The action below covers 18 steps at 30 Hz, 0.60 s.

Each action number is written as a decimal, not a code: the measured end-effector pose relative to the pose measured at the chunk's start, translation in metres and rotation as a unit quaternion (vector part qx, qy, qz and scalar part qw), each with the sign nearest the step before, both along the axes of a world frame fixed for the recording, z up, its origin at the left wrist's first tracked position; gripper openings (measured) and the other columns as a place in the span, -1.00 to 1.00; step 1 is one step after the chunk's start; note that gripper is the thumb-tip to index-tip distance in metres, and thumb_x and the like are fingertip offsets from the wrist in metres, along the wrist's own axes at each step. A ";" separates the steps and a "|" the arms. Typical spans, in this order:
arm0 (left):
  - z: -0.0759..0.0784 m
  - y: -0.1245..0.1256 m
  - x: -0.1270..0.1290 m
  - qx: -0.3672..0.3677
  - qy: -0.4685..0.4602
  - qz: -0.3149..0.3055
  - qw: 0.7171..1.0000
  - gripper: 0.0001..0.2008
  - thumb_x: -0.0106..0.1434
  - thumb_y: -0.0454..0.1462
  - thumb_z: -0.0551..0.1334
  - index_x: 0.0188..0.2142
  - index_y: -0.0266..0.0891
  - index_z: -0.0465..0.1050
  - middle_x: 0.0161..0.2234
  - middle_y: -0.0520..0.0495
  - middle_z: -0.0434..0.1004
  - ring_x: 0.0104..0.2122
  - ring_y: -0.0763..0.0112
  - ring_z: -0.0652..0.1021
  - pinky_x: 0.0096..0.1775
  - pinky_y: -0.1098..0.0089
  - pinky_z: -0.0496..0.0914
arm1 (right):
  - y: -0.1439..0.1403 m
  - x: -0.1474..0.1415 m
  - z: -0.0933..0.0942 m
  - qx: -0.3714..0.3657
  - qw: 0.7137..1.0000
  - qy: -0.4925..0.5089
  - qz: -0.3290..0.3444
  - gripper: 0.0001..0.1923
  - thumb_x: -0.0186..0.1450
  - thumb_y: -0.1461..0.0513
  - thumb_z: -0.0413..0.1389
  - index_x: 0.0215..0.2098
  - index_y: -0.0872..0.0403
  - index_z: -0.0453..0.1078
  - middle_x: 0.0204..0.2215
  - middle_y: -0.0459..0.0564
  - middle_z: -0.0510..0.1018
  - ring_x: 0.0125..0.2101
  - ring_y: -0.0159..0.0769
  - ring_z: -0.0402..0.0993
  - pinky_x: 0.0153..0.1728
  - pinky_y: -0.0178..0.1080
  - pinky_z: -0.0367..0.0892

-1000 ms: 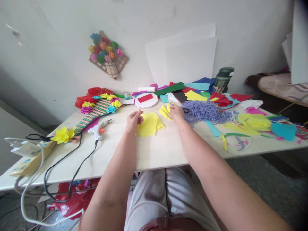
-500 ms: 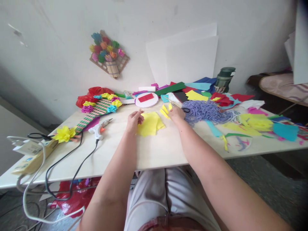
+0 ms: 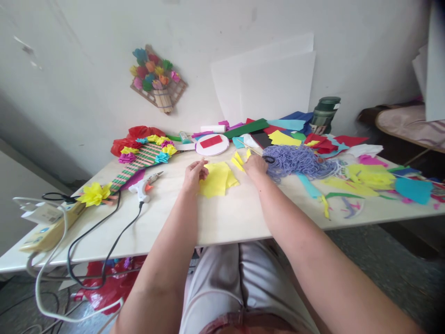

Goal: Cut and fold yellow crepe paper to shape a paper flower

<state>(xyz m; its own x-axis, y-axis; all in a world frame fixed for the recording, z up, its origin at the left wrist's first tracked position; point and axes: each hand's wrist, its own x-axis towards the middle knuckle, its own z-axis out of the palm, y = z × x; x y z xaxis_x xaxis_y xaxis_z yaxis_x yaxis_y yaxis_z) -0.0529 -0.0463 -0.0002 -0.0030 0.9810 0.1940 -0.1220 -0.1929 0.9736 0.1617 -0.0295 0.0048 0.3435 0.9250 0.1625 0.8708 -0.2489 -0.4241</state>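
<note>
A stack of thin yellow paper squares (image 3: 216,179) lies flat on the pale desk (image 3: 229,218), a bit fanned out (corners poke out at the right). Small yellow paper strips (image 3: 239,162) lie just beside it, farther back.

A pale table (image 3: 222,218) carries yellow paper (image 3: 216,179) at its middle, a glue gun (image 3: 143,187) with a black cord (image 3: 104,241) to the left, a flowered stick frame (image 3: 139,160), a white disc (image 3: 212,144), purple yarn (image 3: 295,160) and coloured scraps (image 3: 368,178) to the right.
</note>
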 end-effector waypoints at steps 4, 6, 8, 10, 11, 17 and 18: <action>0.000 0.000 0.000 -0.005 0.000 -0.002 1.000 -0.62 -0.04 -0.04 0.22 -0.36 -0.32 0.38 -0.70 0.04 0.34 -0.75 0.60 0.28 -0.68 0.52 0.08 | 0.001 0.003 -0.001 0.005 0.999 0.040 -0.003 -0.71 0.08 0.30 0.04 -0.20 0.11 0.41 -0.19 0.19 0.44 -0.15 -0.07 0.37 -0.20 -0.12 0.27; 0.000 0.001 0.000 -0.006 0.001 0.001 1.000 -0.62 -0.04 -0.03 0.21 -0.36 -0.31 0.38 -0.70 0.04 0.34 -0.75 0.60 0.28 -0.68 0.52 0.08 | 0.002 0.005 -0.002 0.036 0.997 0.072 -0.008 -0.66 0.10 0.32 0.01 -0.14 0.06 0.37 -0.18 0.12 0.45 -0.15 -0.10 0.38 -0.19 -0.14 0.27; 0.000 0.001 0.000 -0.005 0.000 0.002 1.000 -0.61 -0.04 -0.03 0.21 -0.37 -0.32 0.38 -0.70 0.05 0.34 -0.75 0.60 0.28 -0.68 0.52 0.08 | 0.002 0.006 -0.003 0.061 0.994 0.092 -0.004 -0.63 0.11 0.32 -0.03 -0.10 0.05 0.35 -0.17 0.09 0.46 -0.15 -0.13 0.38 -0.20 -0.18 0.27; 0.000 0.001 0.000 -0.004 -0.001 0.001 1.000 -0.61 -0.04 -0.03 0.21 -0.37 -0.32 0.38 -0.71 0.05 0.34 -0.76 0.60 0.27 -0.68 0.52 0.08 | 0.003 0.006 -0.004 0.060 0.994 0.089 0.008 -0.65 0.11 0.32 -0.03 -0.14 0.08 0.38 -0.20 0.09 0.48 -0.16 -0.14 0.39 -0.21 -0.21 0.27; 0.000 0.001 0.001 -0.004 -0.001 0.000 1.000 -0.61 -0.05 -0.03 0.21 -0.37 -0.32 0.38 -0.71 0.05 0.34 -0.76 0.60 0.27 -0.68 0.52 0.08 | 0.003 0.005 -0.004 0.051 0.995 0.079 0.012 -0.67 0.10 0.32 -0.03 -0.18 0.09 0.41 -0.22 0.10 0.48 -0.17 -0.13 0.39 -0.22 -0.21 0.27; 0.000 0.002 0.001 -0.003 -0.007 0.002 1.000 -0.61 -0.05 -0.03 0.22 -0.37 -0.33 0.39 -0.71 0.04 0.34 -0.76 0.59 0.28 -0.69 0.52 0.07 | 0.003 0.002 -0.004 0.021 1.000 0.006 0.008 -0.75 0.08 0.29 0.00 -0.30 0.09 0.46 -0.23 0.15 0.48 -0.19 -0.04 0.39 -0.26 -0.14 0.28; 0.000 0.002 0.001 -0.002 -0.008 0.002 1.000 -0.61 -0.05 -0.03 0.22 -0.37 -0.33 0.39 -0.71 0.04 0.34 -0.76 0.60 0.27 -0.69 0.52 0.07 | 0.002 0.001 -0.003 0.024 1.000 0.005 0.006 -0.75 0.09 0.29 0.00 -0.30 0.08 0.46 -0.23 0.14 0.47 -0.19 -0.05 0.40 -0.27 -0.14 0.28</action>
<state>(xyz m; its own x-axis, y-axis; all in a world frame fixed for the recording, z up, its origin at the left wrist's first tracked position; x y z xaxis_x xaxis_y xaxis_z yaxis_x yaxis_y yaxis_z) -0.0524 -0.0446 -0.0002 -0.0099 0.9817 0.1902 -0.1376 -0.1897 0.9721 0.1629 -0.0275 0.0017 0.3338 0.9205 0.2033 0.8691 -0.2170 -0.4444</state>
